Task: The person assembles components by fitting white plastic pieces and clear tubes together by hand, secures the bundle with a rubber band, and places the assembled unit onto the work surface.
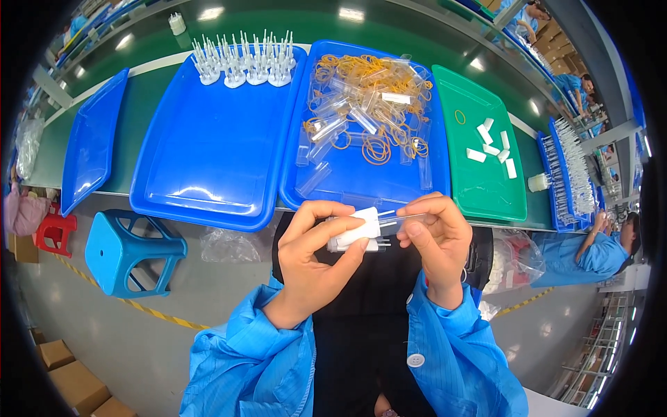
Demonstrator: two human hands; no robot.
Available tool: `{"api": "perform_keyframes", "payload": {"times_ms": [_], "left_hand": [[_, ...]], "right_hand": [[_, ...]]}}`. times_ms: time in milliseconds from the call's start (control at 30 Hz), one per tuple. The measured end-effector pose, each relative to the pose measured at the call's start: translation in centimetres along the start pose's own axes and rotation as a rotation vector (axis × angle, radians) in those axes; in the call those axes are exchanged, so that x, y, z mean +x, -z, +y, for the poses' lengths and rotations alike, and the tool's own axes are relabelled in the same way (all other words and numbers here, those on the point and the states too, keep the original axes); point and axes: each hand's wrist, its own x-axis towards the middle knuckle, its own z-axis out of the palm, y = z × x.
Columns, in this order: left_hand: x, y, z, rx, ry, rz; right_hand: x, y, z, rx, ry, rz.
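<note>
My left hand (311, 250) is closed around a white plastic piece (365, 224) with thin light prongs pointing to the right. Part of that piece is hidden by the fingers, and I cannot tell whether it is one part or several. My right hand (445, 243) pinches a small transparent plastic tube (404, 219) between thumb and forefinger, its left end close to the prongs. Whether tube and prongs touch is hard to see. Both hands are just in front of a blue tray (292, 187) that holds transparent tubes (324, 147) and tan rubber bands (376, 149).
Left of it, another blue tray (208, 153) carries white pronged parts (244, 68) at its far end. A green tray (479, 187) on the right has several white pieces (490, 149). A blue stool (114, 250) stands at left; a co-worker in blue (590, 257) sits at right.
</note>
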Motion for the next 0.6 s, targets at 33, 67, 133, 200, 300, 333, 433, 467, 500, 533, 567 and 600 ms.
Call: {"api": "perform_keyframes", "payload": {"times_ms": [33, 67, 133, 200, 300, 333, 433, 467, 500, 533, 567, 600], "left_hand": [[0.0, -0.1, 0.0, -0.003, 0.002, 0.012], [-0.1, -0.3, 0.0, -0.006, 0.004, 0.023], [0.1, -1.2, 0.1, -0.061, 0.007, 0.071], [0.2, -1.5, 0.4, -0.114, 0.007, 0.112], [0.3, -1.4, 0.3, 0.219, -0.199, 0.031], [0.4, -1.8, 0.3, 0.222, -0.209, 0.015], [0.4, -2.6, -0.7, 0.343, -0.417, 0.145], [0.5, -2.7, -0.9, 0.345, -0.421, 0.132], [0.7, -2.8, -1.0, 0.356, -0.402, 0.154], [0.5, -2.9, -1.0, 0.371, -0.376, 0.179], [0.1, -3.2, -1.5, 0.260, -0.335, 0.202], [-0.1, -3.1, -1.5, 0.266, -0.329, 0.194]], "right_hand": [[0.0, 0.0, 0.0, 0.032, -0.036, -0.016], [0.1, -0.1, 0.0, 0.031, -0.031, -0.013], [0.3, -0.4, 0.0, 0.073, -0.096, 0.056], [0.3, -0.2, 0.7, 0.101, -0.069, 0.096], [0.1, -1.4, 1.3, 0.009, 0.045, 0.141], [0.0, -2.2, 1.3, -0.122, 0.126, 0.135], [-0.3, -3.8, 1.5, -0.478, 0.196, 0.152], [-0.2, -4.0, 1.7, -0.491, 0.196, 0.182], [0.1, -3.9, 1.6, -0.486, 0.193, 0.194], [0.3, -3.8, 1.4, -0.524, 0.206, 0.175], [0.3, -3.9, 1.2, -0.561, 0.217, 0.155], [0.3, -4.0, 1.3, -0.555, 0.208, 0.160]]}}
